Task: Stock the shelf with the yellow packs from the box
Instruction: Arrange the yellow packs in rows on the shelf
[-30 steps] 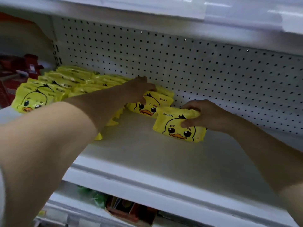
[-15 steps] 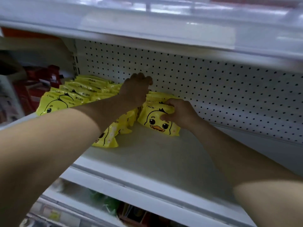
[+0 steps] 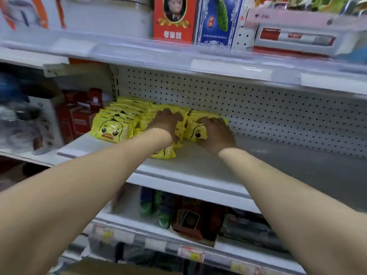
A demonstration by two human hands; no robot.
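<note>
Yellow packs (image 3: 139, 116) with a duck face are seen on the middle shelf (image 3: 198, 169), bunched at its left end against the pegboard back (image 3: 258, 116). One row of upright packs is seen at far left, one front pack (image 3: 109, 128) facing out. The exact count behind it cannot be told because of overlap.

One rightmost pack (image 3: 195, 132) is gripped by the right hand (image 3: 216, 133), fingers curled over its top edge, thumb low on its near face. The middle packs (image 3: 180, 124) are held by the left hand (image 3: 166, 124), fingers bent over their tops. One tipped pack (image 3: 164, 152) is seen lying nearer, partly hidden under the left forearm. Two hands, both touching packs, just beside each other.

Red boxes (image 3: 79, 114) are stacked left of the packs, count unclear. On the upper shelf one red box (image 3: 172, 18) and one blue box (image 3: 216, 20) are seen side by side. Green packets (image 3: 151, 205) are blurred on the lower shelf. One brown cardboard edge (image 3: 111, 267) is seen at the bottom.
</note>
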